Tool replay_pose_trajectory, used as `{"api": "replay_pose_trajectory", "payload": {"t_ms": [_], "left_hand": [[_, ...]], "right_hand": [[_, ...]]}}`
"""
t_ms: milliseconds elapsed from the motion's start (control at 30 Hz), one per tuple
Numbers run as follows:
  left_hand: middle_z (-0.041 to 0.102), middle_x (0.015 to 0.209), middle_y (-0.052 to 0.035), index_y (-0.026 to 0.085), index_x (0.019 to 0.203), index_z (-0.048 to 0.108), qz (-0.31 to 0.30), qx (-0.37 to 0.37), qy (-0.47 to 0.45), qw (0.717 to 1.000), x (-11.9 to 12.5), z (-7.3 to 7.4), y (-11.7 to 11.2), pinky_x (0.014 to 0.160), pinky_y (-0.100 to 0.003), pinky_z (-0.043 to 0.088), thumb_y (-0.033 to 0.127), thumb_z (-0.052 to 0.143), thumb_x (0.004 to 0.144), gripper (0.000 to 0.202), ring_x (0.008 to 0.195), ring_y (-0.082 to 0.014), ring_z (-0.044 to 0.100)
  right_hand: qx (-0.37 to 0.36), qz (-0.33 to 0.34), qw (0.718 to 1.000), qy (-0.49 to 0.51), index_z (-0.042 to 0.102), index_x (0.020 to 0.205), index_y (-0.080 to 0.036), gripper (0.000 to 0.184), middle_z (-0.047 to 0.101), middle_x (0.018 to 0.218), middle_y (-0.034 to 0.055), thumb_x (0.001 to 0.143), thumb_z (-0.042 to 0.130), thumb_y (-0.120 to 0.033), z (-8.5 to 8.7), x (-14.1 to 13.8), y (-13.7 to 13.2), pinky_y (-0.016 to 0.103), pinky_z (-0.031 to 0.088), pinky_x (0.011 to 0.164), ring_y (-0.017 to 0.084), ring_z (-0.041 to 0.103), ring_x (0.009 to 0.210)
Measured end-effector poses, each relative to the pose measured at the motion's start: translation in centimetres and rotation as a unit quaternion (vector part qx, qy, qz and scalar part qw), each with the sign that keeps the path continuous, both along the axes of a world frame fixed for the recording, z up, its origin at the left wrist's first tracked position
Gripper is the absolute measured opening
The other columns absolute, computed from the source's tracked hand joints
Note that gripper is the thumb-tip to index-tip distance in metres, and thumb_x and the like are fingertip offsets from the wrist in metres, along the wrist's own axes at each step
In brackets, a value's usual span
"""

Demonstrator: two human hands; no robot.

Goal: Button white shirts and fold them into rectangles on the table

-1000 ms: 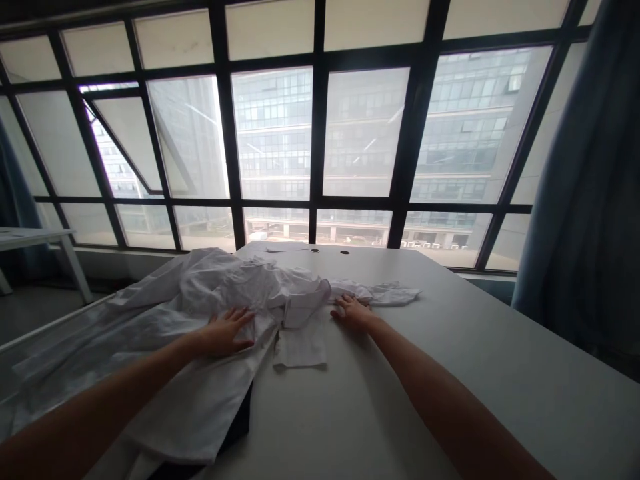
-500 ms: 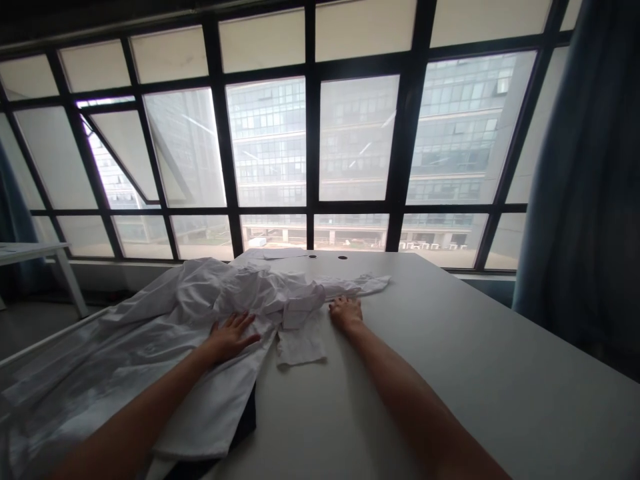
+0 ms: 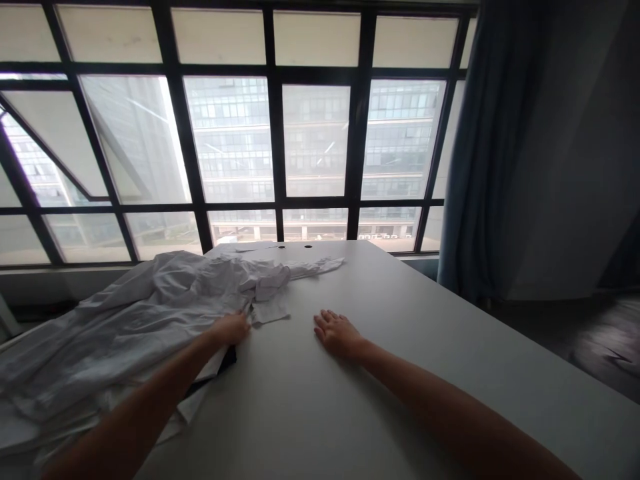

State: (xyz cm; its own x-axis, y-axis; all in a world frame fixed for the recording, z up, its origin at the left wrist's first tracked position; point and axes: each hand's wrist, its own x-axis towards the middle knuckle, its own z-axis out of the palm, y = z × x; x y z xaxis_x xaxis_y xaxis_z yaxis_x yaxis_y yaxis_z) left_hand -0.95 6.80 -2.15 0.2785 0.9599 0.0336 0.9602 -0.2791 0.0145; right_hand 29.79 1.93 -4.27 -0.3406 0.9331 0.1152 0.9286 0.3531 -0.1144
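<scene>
A crumpled white shirt [image 3: 165, 293] spreads over the left side of the white table [image 3: 280, 400], with a narrow sleeve-like part [image 3: 320, 265] stretching to the right. My left hand [image 3: 233, 328] is closed at the shirt's right edge, its fingers partly hidden and gripping the cloth. Below that hand, a piece of dark cloth [image 3: 228, 360] shows from under the shirt. My right hand [image 3: 337, 333] lies palm down on the bare tabletop, fingers stretched out. It is apart from the shirt and holds nothing.
Two dark round holes [image 3: 308, 247] are near the table's far edge. Beyond stand large black-framed windows [image 3: 315, 140], one tilted open at left. A blue curtain [image 3: 465, 200] hangs at right. Something pale and blurred [image 3: 610, 340] lies past the table's right side.
My left hand has gone from lying spread on the shirt to closing at its right edge. My right hand has come nearer, away from the sleeve. The view has turned right.
</scene>
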Motion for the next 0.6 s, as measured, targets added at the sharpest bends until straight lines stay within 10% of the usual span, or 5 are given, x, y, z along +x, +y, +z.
{"api": "replay_pose_trajectory", "payload": {"t_ms": [233,600], "left_hand": [[0.040,0.151,-0.0154,0.018,0.138,0.050,-0.172,0.002,-0.035,0.985,9.3,-2.5,-7.0,0.114,-0.052,0.028,0.039,0.037,0.097,0.047,0.140,-0.0314,0.034],[0.040,0.152,-0.0112,0.020,0.140,0.049,-0.167,0.029,-0.104,0.980,8.5,-3.8,-7.2,0.117,-0.047,0.025,0.041,0.039,0.098,0.048,0.143,-0.0272,0.030]], "right_hand": [[0.048,0.062,0.996,0.039,0.059,0.132,-0.018,0.042,0.052,0.142,0.0138,0.097,0.039,-0.033,-0.1,0.0,-5.1,0.041,0.036,0.110,0.026,0.046,0.132],[0.018,0.097,0.993,0.066,0.062,0.130,-0.019,0.044,0.054,0.140,0.0133,0.092,0.048,-0.037,1.3,1.2,-5.2,0.043,0.039,0.108,0.028,0.050,0.129]]}}
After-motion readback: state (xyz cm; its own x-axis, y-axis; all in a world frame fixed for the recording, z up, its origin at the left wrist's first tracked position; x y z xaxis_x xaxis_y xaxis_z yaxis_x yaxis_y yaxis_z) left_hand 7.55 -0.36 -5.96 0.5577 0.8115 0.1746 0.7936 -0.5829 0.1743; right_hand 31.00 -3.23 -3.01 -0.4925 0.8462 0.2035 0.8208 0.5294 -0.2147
